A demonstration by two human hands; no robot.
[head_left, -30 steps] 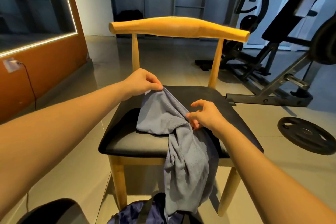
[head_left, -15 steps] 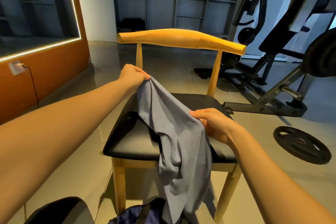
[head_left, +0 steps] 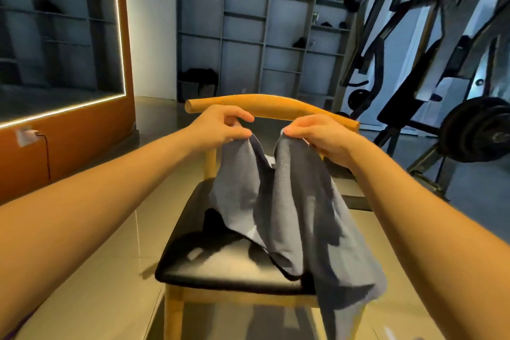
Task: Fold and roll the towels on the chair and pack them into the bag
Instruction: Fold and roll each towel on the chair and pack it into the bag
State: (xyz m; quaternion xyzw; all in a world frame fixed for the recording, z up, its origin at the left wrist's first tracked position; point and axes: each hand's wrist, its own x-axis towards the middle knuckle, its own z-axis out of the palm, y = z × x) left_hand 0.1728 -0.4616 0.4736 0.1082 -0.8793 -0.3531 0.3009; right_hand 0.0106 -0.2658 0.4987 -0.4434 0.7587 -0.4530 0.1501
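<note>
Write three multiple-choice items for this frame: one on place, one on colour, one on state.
1. Where is the towel?
A. held up over the chair seat
B. flat on the floor
C. on a shelf

2. What colour is the chair seat?
A. white
B. black
C. red

3. What state is the towel in?
A. rolled tight
B. folded square
C. hanging loose, unfolded

Answers:
1. A, it hangs from both hands above the chair seat.
2. B, the padded top is plainly black.
3. C, the left hand and right hand each pinch its top edge and the cloth droops in creases.
</note>
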